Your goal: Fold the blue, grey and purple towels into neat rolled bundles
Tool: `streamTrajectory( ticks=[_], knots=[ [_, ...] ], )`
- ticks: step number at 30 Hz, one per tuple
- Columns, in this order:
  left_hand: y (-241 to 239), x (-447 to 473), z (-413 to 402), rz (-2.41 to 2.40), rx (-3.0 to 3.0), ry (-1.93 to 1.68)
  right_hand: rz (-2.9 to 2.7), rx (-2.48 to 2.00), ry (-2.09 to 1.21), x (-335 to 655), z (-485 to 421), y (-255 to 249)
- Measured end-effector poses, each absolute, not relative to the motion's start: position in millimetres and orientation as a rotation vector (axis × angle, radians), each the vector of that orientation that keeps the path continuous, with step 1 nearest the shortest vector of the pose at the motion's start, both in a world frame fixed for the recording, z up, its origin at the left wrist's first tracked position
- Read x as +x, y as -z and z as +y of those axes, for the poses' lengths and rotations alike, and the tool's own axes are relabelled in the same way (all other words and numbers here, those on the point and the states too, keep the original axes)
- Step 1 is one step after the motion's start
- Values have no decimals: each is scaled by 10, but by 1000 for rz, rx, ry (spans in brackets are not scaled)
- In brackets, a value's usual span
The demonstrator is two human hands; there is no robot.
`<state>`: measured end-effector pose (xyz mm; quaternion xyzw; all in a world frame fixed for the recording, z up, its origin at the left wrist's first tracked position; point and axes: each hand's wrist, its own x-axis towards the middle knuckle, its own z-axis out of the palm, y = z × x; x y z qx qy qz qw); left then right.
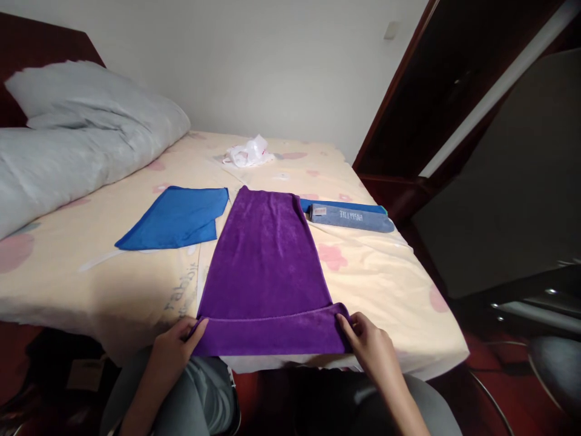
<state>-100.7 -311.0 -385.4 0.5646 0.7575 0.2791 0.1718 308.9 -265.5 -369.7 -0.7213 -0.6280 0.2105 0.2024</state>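
A purple towel [272, 260] lies spread lengthwise on the bed, its near end folded over into a band along the bed's front edge. At the left corner of that fold, my left hand [175, 348] pinches the cloth between thumb and fingers. The right corner is gripped the same way by my right hand [365, 339]. To the left of the towel rests a flat blue cloth [181, 215]. On its right lie a folded grey-blue towel [363, 219] with pale lettering and a small label, and a blue folded cloth [345, 204] just behind it.
A crumpled white plastic bag [249, 152] sits toward the back of the bed. The grey quilt [91, 130] is heaped at the left. The bed's patterned sheet [385, 290] ends at a right-hand edge, beyond which stands dark furniture [399, 103].
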Motion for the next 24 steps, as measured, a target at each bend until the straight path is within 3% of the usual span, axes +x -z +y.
streamTrajectory(
  ticks=[18, 24],
  knots=[
    [3793, -1050, -3089, 2237, 1702, -765, -1903, -2171, -268, 2964, -2634, 3709],
    [3776, -1025, -3120, 2228, 1634, -742, -1928, -1758, 126, 3018, -2635, 3809]
  ],
)
